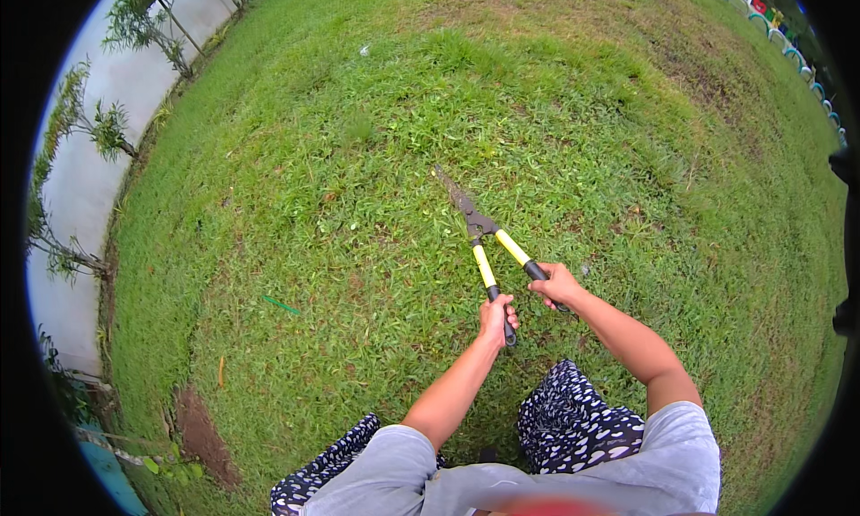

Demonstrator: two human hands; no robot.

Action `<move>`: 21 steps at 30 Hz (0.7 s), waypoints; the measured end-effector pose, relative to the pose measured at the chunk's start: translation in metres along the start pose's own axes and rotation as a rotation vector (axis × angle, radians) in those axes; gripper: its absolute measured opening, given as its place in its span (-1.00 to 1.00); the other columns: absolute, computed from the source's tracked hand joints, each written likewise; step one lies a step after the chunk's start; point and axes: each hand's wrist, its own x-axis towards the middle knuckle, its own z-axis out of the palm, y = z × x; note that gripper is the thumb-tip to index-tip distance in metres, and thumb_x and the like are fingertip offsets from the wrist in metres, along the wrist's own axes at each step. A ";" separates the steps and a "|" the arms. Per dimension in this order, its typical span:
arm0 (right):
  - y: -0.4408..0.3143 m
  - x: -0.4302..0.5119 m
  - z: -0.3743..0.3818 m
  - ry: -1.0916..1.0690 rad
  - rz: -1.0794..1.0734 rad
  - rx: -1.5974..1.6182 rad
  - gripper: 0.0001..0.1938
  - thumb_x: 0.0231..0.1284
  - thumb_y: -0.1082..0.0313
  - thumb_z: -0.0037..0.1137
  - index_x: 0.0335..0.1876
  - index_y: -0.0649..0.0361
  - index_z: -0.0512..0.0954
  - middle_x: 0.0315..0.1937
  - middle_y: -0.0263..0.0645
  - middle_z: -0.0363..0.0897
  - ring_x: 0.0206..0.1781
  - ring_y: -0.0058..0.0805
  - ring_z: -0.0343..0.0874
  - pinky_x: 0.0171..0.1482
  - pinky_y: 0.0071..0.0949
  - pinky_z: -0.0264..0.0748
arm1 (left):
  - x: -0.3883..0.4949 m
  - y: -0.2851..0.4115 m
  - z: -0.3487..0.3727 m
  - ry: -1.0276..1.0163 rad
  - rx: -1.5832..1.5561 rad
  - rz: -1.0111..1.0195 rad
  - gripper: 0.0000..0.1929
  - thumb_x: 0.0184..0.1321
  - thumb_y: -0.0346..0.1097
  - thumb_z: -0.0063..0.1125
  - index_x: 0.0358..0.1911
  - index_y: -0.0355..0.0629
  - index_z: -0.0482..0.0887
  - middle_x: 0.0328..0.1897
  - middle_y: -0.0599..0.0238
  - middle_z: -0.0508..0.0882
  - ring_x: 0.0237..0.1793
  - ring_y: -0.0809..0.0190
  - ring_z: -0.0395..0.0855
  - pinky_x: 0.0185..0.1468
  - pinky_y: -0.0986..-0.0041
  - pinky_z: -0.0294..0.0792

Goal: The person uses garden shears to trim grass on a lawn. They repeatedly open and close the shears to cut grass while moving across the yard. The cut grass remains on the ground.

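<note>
A pair of hedge shears [477, 222] with dark blades and yellow handle shafts is held low over the grass [376, 247]. My left hand [496, 319] grips the black end of one handle. Around the other black handle grip my right hand [555, 285] is closed. The two handles stand a little apart, and the blades appear nearly together. Their dirty-looking tips point forward and slightly left, among short weeds and grass blades.
A white wall [87, 180] with shrubs [114, 130] runs along the left. Bare soil [203, 442] shows at lower left, with a green strip [281, 306] lying farther forward. Curved edging [779, 39] lines the far right. My knees, in patterned cloth [578, 415], are close below.
</note>
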 end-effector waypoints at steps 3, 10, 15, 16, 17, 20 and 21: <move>0.005 0.006 -0.002 -0.065 -0.041 -0.002 -0.57 0.15 0.47 0.29 0.17 0.19 0.54 -0.60 -0.38 0.52 -0.72 -0.65 0.43 -0.70 -0.57 0.36 | -0.004 -0.004 -0.003 -0.019 0.012 0.020 -0.81 0.20 -0.36 0.16 -0.28 -0.09 0.36 -0.64 0.40 0.43 -0.73 0.36 0.36 -0.65 0.46 0.28; -0.030 -0.005 -0.056 0.005 -0.004 -0.035 -0.51 0.12 0.47 0.28 0.24 0.15 0.54 -0.59 -0.36 0.53 -0.71 -0.65 0.45 -0.68 -0.58 0.39 | 0.003 0.056 -0.018 -0.092 0.320 -0.053 -0.81 0.20 -0.39 0.18 -0.28 -0.06 0.37 -0.62 0.45 0.45 -0.72 0.43 0.36 -0.68 0.52 0.27; -0.013 0.022 0.005 -0.010 -0.042 0.100 -0.62 0.16 0.46 0.27 0.12 0.23 0.54 -0.59 -0.34 0.54 -0.72 -0.64 0.44 -0.70 -0.56 0.35 | 0.018 0.036 0.012 -0.035 0.065 0.052 -0.80 0.19 -0.41 0.14 -0.28 -0.09 0.34 -0.62 0.41 0.44 -0.72 0.40 0.35 -0.68 0.46 0.27; -0.006 0.026 0.013 0.011 -0.052 0.013 -0.58 0.15 0.47 0.28 0.17 0.22 0.53 -0.58 -0.34 0.55 -0.72 -0.64 0.44 -0.70 -0.56 0.36 | 0.014 0.027 0.012 0.018 0.032 0.028 -0.81 0.18 -0.41 0.13 -0.29 -0.09 0.34 -0.62 0.39 0.44 -0.73 0.38 0.34 -0.67 0.45 0.27; -0.001 0.029 0.014 0.061 -0.060 -0.080 -0.54 0.15 0.47 0.28 0.21 0.21 0.53 -0.58 -0.35 0.55 -0.72 -0.64 0.44 -0.70 -0.57 0.36 | 0.010 0.018 0.012 0.050 0.001 0.042 -0.82 0.18 -0.42 0.12 -0.31 -0.08 0.34 -0.63 0.38 0.43 -0.73 0.37 0.34 -0.67 0.43 0.27; -0.008 0.034 -0.010 -0.133 -0.035 -0.092 -0.39 0.11 0.44 0.29 0.36 0.10 0.48 -0.56 -0.35 0.56 -0.69 -0.66 0.47 -0.67 -0.57 0.43 | -0.004 0.016 -0.008 0.039 -0.011 -0.005 -0.85 0.18 -0.42 0.10 -0.37 -0.10 0.35 -0.62 0.36 0.44 -0.74 0.36 0.34 -0.67 0.42 0.27; -0.015 0.033 -0.021 -0.069 -0.031 -0.135 -0.39 0.11 0.44 0.29 0.37 0.11 0.47 -0.55 -0.35 0.56 -0.69 -0.67 0.47 -0.67 -0.57 0.43 | -0.007 0.024 -0.019 -0.044 -0.021 0.056 -0.85 0.18 -0.42 0.10 -0.38 -0.10 0.36 -0.62 0.36 0.44 -0.74 0.36 0.34 -0.66 0.42 0.27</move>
